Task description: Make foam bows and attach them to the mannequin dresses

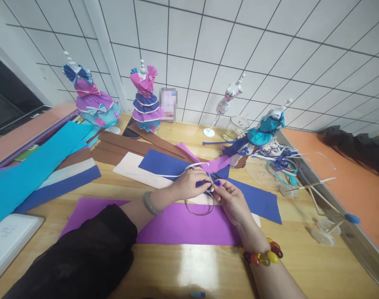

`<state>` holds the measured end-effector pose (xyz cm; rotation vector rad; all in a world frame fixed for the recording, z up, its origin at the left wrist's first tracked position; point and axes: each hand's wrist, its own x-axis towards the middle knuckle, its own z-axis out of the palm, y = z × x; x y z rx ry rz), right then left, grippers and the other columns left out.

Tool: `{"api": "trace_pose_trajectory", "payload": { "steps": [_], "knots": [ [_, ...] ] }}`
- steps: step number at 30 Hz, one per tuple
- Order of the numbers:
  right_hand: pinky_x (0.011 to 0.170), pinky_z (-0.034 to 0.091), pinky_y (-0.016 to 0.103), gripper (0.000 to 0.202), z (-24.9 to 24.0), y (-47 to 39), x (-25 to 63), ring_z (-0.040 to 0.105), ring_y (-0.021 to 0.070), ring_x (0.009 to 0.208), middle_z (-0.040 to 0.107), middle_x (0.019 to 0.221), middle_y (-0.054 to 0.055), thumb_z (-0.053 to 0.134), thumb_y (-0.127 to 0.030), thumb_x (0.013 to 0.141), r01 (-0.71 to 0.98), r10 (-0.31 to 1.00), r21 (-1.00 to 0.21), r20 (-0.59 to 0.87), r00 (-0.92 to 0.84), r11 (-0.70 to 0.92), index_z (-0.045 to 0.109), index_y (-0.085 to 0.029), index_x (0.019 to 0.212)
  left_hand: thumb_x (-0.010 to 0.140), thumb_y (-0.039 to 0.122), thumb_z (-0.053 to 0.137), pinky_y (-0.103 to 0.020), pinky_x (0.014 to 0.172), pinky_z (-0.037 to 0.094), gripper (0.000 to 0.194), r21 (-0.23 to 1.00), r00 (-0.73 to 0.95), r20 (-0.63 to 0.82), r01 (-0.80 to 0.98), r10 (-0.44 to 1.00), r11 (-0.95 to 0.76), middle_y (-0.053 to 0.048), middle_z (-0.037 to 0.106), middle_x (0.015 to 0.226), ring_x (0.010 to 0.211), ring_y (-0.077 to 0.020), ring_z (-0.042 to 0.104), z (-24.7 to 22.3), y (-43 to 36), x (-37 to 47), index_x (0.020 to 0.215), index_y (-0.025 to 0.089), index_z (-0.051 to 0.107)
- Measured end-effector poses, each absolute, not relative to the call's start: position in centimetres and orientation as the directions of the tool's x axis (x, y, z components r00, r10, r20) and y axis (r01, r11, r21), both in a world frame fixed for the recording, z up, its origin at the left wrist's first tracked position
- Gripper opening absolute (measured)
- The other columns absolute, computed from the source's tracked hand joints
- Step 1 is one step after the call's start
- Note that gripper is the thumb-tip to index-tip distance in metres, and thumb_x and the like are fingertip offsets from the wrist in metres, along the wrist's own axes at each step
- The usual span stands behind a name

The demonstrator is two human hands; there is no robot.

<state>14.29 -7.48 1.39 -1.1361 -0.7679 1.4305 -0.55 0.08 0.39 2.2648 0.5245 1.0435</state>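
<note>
Fingers of left hand (189, 184) and right hand (231, 200) pinch blue ribbon piece (208, 181), mostly hidden.

Miniature white mannequin stands: four, namely one in a purple-and-teal paper dress (94, 101), one in a pink-and-blue dress (146, 99), one nearly bare (228, 101), one in a teal dress, tilted (266, 124)
Clear glass jars (236, 128): one
Bracelets: two, a pale green bangle (150, 203) and a multicoloured bead bracelet (264, 255)
Hands: two, left (189, 182) and right (231, 201)

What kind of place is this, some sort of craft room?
Most likely a handicraft workspace for making miniature doll dresses. Small dressed mannequins stand along a tiled wall, coloured foam sheets cover the wooden table, and both hands, left hand and right hand, work a small ribbon piece.
</note>
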Motion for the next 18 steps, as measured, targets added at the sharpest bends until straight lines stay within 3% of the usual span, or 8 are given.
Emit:
{"api": "trace_pose_trajectory", "payload": {
  "steps": [9,18],
  "knots": [
    [0.048,0.027,0.019,0.016,1.54,-7.46,14.36,0.036,0.0053,0.046,0.048,0.057,-0.006,0.068,-0.026,0.068,-0.360,0.973,-0.911,-0.229,0.041,-0.199,0.055,-0.019,0.075,0.080,0.021,0.046,-0.029,0.082,0.040,0.018,0.628,0.663,0.532,0.107,0.526,-0.770,-0.006,0.063,0.082,0.084,-0.0147,0.055,0.25,0.19,-0.62,0.084,0.015,0.063],
    [0.048,0.033,0.019,0.028,1.78,-7.44,14.16,0.040,0.0070,0.049,0.048,0.055,-0.005,0.071,-0.032,0.063,-0.125,0.963,-0.970,-0.225,0.147,-0.207,0.061,-0.018,0.084,0.075,0.017,0.048,-0.024,0.074,0.040,0.012,0.746,0.645,0.441,0.123,0.624,-0.654,-0.003,0.061,0.076,0.075,-0.0121,0.053,0.41,-0.09,-0.60,0.075,0.015,0.060]
  ]
}}
